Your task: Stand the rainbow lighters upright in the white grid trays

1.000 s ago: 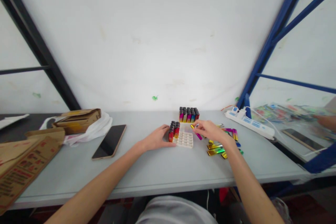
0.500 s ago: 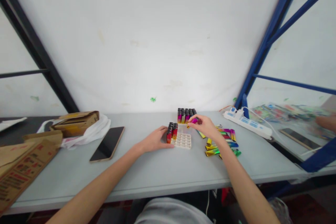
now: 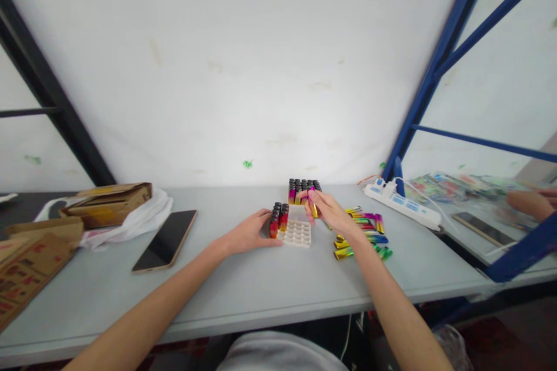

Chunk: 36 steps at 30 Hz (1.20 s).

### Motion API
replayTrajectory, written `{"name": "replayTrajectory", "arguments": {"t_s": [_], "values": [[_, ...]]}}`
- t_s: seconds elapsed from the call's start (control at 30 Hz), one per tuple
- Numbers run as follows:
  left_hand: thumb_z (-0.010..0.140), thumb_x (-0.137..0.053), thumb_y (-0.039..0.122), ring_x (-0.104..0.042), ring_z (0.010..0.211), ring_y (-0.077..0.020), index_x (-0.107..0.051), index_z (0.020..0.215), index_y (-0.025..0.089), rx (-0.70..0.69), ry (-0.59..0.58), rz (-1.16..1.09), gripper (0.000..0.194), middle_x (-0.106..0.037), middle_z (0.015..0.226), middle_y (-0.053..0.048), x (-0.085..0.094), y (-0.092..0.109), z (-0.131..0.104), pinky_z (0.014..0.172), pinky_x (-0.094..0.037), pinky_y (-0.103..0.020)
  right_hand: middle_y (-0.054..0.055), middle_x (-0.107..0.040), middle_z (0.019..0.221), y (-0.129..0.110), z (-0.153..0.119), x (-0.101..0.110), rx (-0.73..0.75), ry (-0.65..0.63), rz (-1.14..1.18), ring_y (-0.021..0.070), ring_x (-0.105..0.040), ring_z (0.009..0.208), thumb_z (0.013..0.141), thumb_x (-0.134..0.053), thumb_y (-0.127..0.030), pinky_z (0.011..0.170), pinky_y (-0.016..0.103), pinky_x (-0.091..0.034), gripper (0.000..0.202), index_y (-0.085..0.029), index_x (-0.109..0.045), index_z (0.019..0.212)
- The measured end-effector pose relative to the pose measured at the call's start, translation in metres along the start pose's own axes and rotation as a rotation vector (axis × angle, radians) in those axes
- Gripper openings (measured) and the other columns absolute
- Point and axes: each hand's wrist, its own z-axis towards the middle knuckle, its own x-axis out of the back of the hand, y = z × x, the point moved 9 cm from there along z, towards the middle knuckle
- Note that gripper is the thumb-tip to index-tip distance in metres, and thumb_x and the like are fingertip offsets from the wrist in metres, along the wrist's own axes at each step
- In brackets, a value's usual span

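Note:
My left hand grips the left side of a white tray with rows of holes, its thumb at the near corner. Red lighters with black tops stand upright in the tray's left part. Above the tray's far right side, my right hand pinches a shiny purple-and-gold lighter casing; no black top shows on it. Behind stands a block of black-topped purple-and-gold lighters. Right of the tray, partly behind my right forearm, lies a loose pile of shiny casings in gold, green, blue and purple.
A dark phone lies on the left of the grey table. Cardboard boxes and a white plastic bag are farther left. A power strip sits back right, near a blue frame post. Beyond it a co-worker's hand shows.
My right hand has turned the purple-and-gold casing from tilted to nearly upright. My left hand stays on the tray. The whole view has shifted slightly.

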Motion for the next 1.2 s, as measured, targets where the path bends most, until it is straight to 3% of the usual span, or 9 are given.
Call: {"name": "replayTrajectory", "arguments": {"t_s": [0.13,0.23,0.33,0.47,0.63,0.83,1.07,1.2], "values": [[0.078,-0.074,0.064,-0.058,0.12,-0.0323,-0.06,0.132,0.018,-0.001,-0.012,0.014,0.073,-0.06,0.131,-0.014,-0.002,-0.001,0.001,0.11,-0.044,-0.043,-0.007,-0.032,0.066,0.017,0.002,0.0,-0.109,0.043,0.088,0.0096,-0.032,0.052,0.092,-0.051,-0.067,0.047,0.021,-0.032,0.046,-0.023,-0.055,0.106],[0.079,-0.074,0.063,-0.057,0.122,-0.0324,-0.059,0.134,0.018,-0.003,-0.019,0.007,0.073,-0.059,0.132,-0.014,-0.003,-0.001,0.001,0.111,-0.043,-0.042,-0.009,-0.027,0.064,0.024,0.002,0.003,-0.165,0.09,0.008,0.0089,-0.024,0.048,0.093,-0.045,-0.07,0.044,0.02,-0.023,0.046,-0.024,-0.051,0.099],[0.078,-0.074,0.063,-0.058,0.121,-0.033,-0.06,0.132,0.018,0.001,-0.01,-0.004,0.072,-0.06,0.133,-0.013,-0.002,0.0,0.001,0.109,-0.045,-0.042,-0.007,-0.034,0.061,0.016,0.002,0.008,-0.129,0.163,-0.196,0.0101,-0.028,0.047,0.094,-0.041,-0.07,0.044,0.022,-0.024,0.048,-0.024,-0.049,0.088],[0.077,-0.075,0.063,-0.059,0.12,-0.0336,-0.061,0.131,0.018,0.009,-0.009,0.005,0.072,-0.06,0.133,-0.013,-0.001,0.002,0.001,0.108,-0.046,-0.041,-0.004,-0.042,0.06,-0.008,0.001,0.008,0.03,0.264,-0.514,0.0121,-0.039,0.056,0.095,-0.042,-0.066,0.052,0.025,-0.029,0.051,-0.021,-0.046,0.07],[0.078,-0.074,0.064,-0.059,0.121,-0.0336,-0.059,0.133,0.016,0.019,-0.024,0.024,0.074,-0.059,0.133,-0.014,-0.001,0.002,0.001,0.108,-0.045,-0.042,-0.004,-0.031,0.053,-0.016,-0.001,0.01,0.062,0.367,-0.79,0.0108,-0.033,0.054,0.092,-0.045,-0.057,0.054,0.027,-0.021,0.052,-0.021,-0.037,0.056],[0.078,-0.073,0.065,-0.06,0.119,-0.033,-0.062,0.128,0.019,0.002,-0.006,0.027,0.069,-0.061,0.131,-0.013,-0.002,0.0,0.001,0.106,-0.047,-0.041,-0.003,-0.034,0.054,-0.012,0.0,0.008,0.043,0.346,-0.809,0.011,-0.034,0.054,0.087,-0.043,-0.044,0.054,0.027,-0.02,0.038,-0.021,-0.036,0.057],[0.078,-0.073,0.064,-0.06,0.117,-0.0326,-0.061,0.13,0.018,0.006,-0.017,0.017,0.07,-0.06,0.13,-0.014,-0.001,0.002,0.001,0.106,-0.047,-0.042,-0.004,-0.034,0.054,-0.016,0.0,0.007,0.073,0.376,-0.809,0.0111,-0.032,0.056,0.092,-0.042,-0.053,0.056,0.028,-0.02,0.047,-0.021,-0.036,0.058],[0.078,-0.073,0.066,-0.06,0.118,-0.0328,-0.06,0.131,0.019,0.012,-0.014,0.013,0.072,-0.06,0.131,-0.013,-0.001,0.0,0.001,0.105,-0.047,-0.041,-0.004,-0.031,0.053,-0.012,0.0,0.011,0.039,0.372,-0.825,0.0109,-0.031,0.055,0.09,-0.044,-0.046,0.055,0.028,-0.019,0.042,-0.021,-0.035,0.057]]}}
